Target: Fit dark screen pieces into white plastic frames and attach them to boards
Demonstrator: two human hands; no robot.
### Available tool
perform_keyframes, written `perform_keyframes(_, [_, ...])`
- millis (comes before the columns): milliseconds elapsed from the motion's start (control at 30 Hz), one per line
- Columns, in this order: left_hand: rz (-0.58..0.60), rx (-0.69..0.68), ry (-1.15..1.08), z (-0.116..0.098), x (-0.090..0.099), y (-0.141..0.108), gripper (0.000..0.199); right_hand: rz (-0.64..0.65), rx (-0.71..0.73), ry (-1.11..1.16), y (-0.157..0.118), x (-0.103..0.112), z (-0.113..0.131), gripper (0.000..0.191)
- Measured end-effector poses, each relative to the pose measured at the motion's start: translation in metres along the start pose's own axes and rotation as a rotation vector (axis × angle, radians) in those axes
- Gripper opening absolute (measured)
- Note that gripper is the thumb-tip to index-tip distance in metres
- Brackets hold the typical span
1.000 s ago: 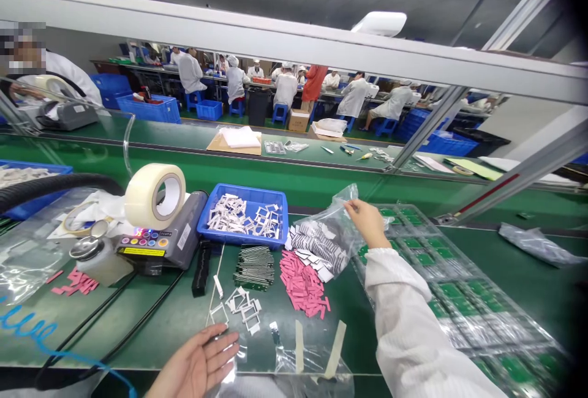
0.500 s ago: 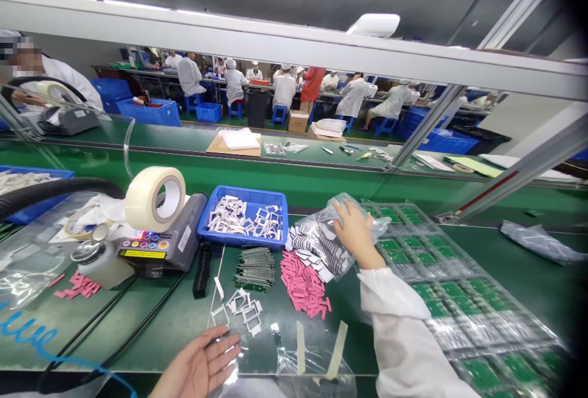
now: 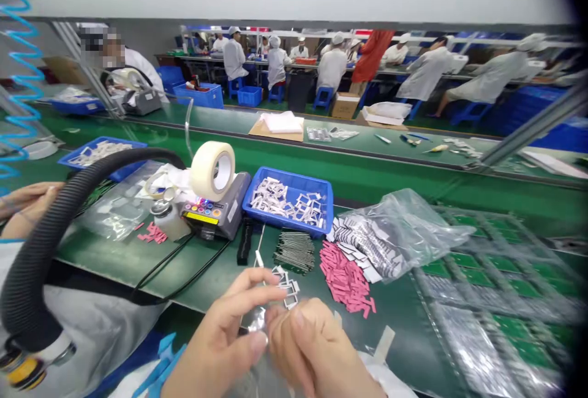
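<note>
Fingers of the left hand (image 3: 220, 340) were parted; the right hand (image 3: 316, 346) was curled closed (contents indeterminable). White frames (image 3: 293, 286) lay just beyond; bare benchtop (image 3: 404, 318) separated pink strips (image 3: 344, 278) from the blister tray (image 3: 454, 330) edge.

Clear plastic bag (image 3: 413, 226) glossy w/ creases; blue tray (image 3: 287, 226) smooth plastic; duct hose (image 3: 59, 226) matt, ribbed.
</note>
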State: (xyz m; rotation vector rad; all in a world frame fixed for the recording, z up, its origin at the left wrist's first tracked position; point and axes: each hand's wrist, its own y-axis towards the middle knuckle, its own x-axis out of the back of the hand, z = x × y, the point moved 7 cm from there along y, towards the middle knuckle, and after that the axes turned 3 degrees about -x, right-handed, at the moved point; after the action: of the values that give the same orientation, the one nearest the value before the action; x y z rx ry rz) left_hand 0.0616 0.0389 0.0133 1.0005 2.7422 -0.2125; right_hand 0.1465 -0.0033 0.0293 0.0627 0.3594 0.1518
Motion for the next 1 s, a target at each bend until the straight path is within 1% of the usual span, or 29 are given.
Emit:
perform_keyframes(67, [0.028,-0.052,0.021,-0.016,-0.009,-0.004,0.045,0.001,-0.037,0.026,0.003,-0.009,0.000,0.068])
perform_keyframes(167, [0.040,-0.054,0.073,-0.025,-0.017,-0.008,0.041,-0.080,-0.026,-0.104,0.005,-0.012,0.008,0.066])
perform_keyframes(333, [0.023,-0.082,0.133,-0.030,-0.018,-0.007,0.034,-0.132,0.102,-0.288,0.006,-0.017,0.024,0.067])
perform_keyframes(433, [0.028,-0.114,0.142,-0.033,-0.018,-0.004,0.032,-0.165,0.096,-0.354,0.007,-0.017,0.025,0.066])
perform_keyframes(567, [0.024,-0.157,0.153,-0.035,-0.017,-0.001,0.029,-0.188,0.073,-0.384,0.009,-0.017,0.022,0.067])
perform_keyframes(667, [0.020,-0.176,0.159,-0.031,-0.013,0.002,0.027,-0.167,0.082,-0.383,0.011,-0.017,0.011,0.067])
perform_keyframes(700, [0.035,-0.167,0.160,-0.028,-0.012,0.003,0.027,-0.159,0.082,-0.386,0.011,-0.015,0.006,0.067])
perform_keyframes(767, [0.075,-0.099,0.137,-0.015,-0.008,0.004,0.026,-0.128,0.071,-0.414,0.012,-0.006,-0.006,0.065])
perform_keyframes(800, [0.089,-0.045,0.114,-0.005,-0.004,0.003,0.027,-0.109,0.069,-0.463,0.012,0.000,-0.011,0.064])
perform_keyframes(867, [0.070,0.094,0.054,0.018,0.009,0.000,0.031,-0.076,0.086,-0.666,0.013,0.017,-0.016,0.056])
perform_keyframes(933, [-0.038,0.235,0.005,0.043,0.030,-0.008,0.035,-0.112,0.075,-0.962,0.017,0.039,-0.018,0.040])
perform_keyframes(1000, [-0.183,0.344,-0.024,0.065,0.052,-0.019,0.030,-0.174,0.008,-1.216,0.023,0.061,-0.021,0.022])
